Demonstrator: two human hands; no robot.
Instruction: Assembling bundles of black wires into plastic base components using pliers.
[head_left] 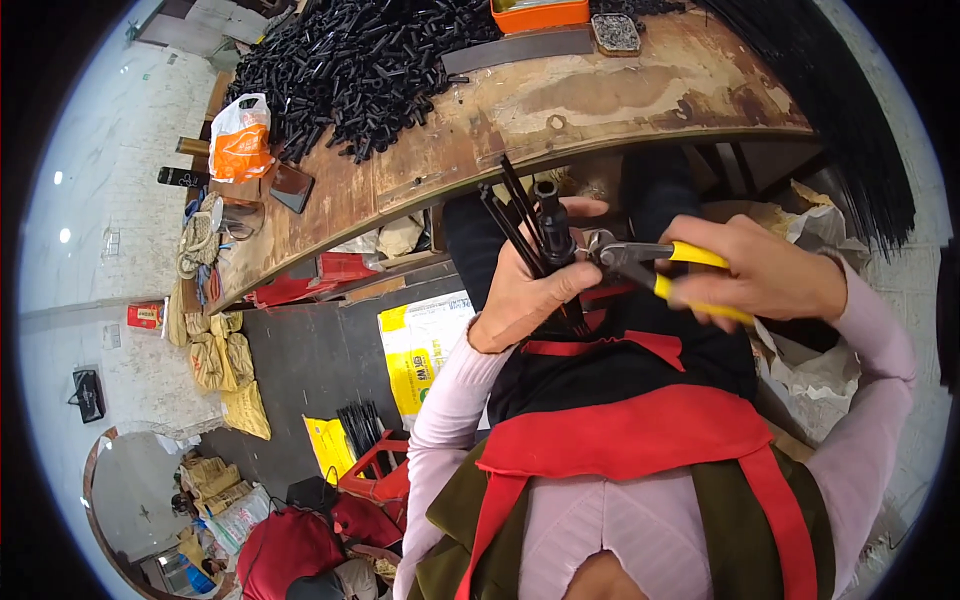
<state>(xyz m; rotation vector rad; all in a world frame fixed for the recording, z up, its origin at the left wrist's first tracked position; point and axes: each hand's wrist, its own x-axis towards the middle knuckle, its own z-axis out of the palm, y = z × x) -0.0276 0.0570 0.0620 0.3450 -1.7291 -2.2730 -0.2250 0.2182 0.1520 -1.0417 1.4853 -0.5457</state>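
Observation:
In front of my lap, my left hand (530, 300) is closed around several thin black rods (513, 212) and a thicker black tubular piece (554, 228) that points up toward the bench. My right hand (750, 262) grips pliers with yellow handles (632, 254). The pliers' metal jaws meet the side of the black piece, close to my left thumb; whether they bite on anything there I cannot tell. My left palm and fingers hide the lower middle of the rods. A red apron (620, 430) covers my front.
Ahead stands a worn wooden bench (590, 95). On it lie a heap of short black tubular parts (350, 75), an orange tin (540, 16), a small tray (615, 35), a phone (291, 187) and a plastic bag (240, 140). Long black rods (840, 120) hang at the right. Another person (290, 555) is at lower left.

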